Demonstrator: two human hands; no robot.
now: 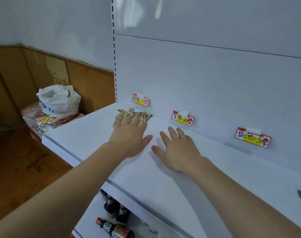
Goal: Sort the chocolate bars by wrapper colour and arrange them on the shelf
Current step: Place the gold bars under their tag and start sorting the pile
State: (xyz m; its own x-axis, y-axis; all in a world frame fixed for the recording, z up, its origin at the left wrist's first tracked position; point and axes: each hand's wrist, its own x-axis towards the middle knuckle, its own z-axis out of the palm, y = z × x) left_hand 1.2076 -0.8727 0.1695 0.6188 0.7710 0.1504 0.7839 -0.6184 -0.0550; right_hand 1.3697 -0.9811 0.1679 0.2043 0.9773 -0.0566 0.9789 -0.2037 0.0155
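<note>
Brown chocolate bars [131, 115] fanned at shelf [163, 177] back-left corner, under the brown label [140, 100]. Left hand [129, 134] flat, straight fingers pressing them. Right hand [178, 150] flat on bare shelf, holding nothing. Risk: sideways push slides bars off left edge or toward purple label [182, 118].

Tan-gold chocolate bars [142, 116] with dark print, white shelf [163, 177], price labels [140, 100] — red-edged, yellow-striped, brown wall panelling [43, 73]

White plastic bag [59, 100], dark bottles [114, 219]
</note>
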